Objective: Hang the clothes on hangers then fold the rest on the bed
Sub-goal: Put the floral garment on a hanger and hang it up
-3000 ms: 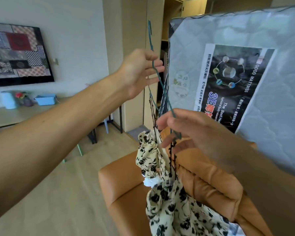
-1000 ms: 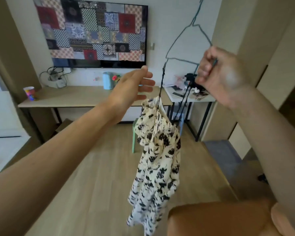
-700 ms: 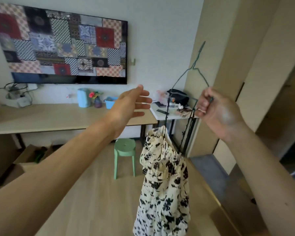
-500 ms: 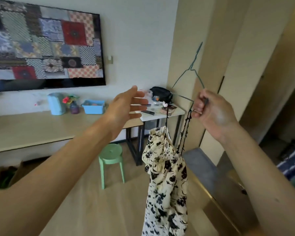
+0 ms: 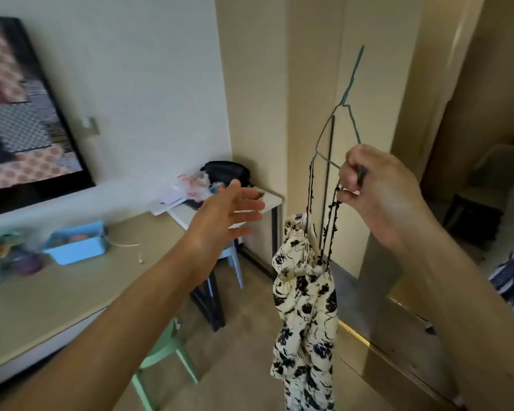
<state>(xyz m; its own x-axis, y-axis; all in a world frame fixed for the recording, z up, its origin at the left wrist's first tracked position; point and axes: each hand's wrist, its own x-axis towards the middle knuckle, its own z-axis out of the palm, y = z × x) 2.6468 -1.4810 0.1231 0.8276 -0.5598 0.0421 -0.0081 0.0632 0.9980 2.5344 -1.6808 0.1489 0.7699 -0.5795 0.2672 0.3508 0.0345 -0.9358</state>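
One garment is in play: a cream slip dress (image 5: 304,307) with black flowers. It hangs in the air in front of me by two thin black straps (image 5: 309,191), looped over a green wire hanger (image 5: 350,81). It is well above the floor and touches nothing else.

My right hand (image 5: 377,191) is clenched around the hanger's lower right corner, and its fingers (image 5: 349,179) seem to pinch one strap against the wire. My left hand (image 5: 226,212) is released, palm turned inward with the fingers spread. It holds nothing and sits just left of the dress.

I expect the dress to be very light and limp, bunching wherever it is pulled. The straps look slick and narrow, so I think they could slide off the sloping wire if the hanger tips. The wire itself looks thin and springy, likely to bend under a hard squeeze. I would take hold at the neck below the hook and keep it level.

To the left, a tabletop (image 5: 72,286) carries a blue tray (image 5: 74,244) and a black bag (image 5: 226,172). I can read no brand, label or writing anywhere.
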